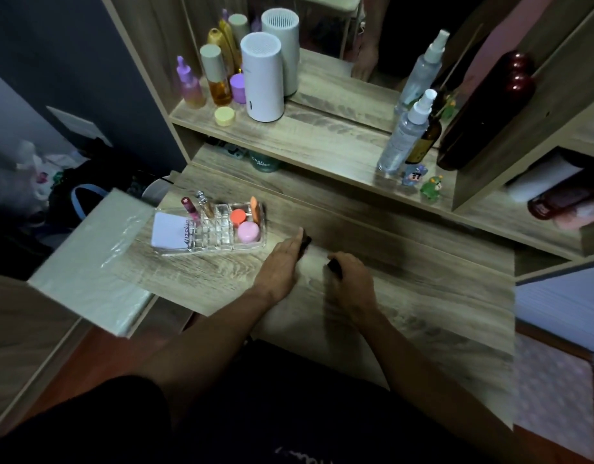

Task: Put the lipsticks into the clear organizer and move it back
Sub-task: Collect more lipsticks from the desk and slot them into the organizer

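Note:
The clear organizer [211,243] sits on the wooden desk at the left. Standing in it are a pink lip tube [190,209], a gold-capped tube [205,205] and an orange stick [254,209], beside a white card, an orange jar and a pink jar. My left hand [282,262] lies flat on the desk just right of the organizer, fingers over a dark lipstick [305,244]. My right hand [350,279] is closed around another dark lipstick [334,265], whose tip pokes out to the left. The image is motion-blurred.
The raised shelf [322,142] behind carries a white cylinder [262,78], several bottles at the left, and spray bottles [406,135] and small figurines at the right. A mirror stands behind. A wooden panel [91,262] juts out at the desk's left edge.

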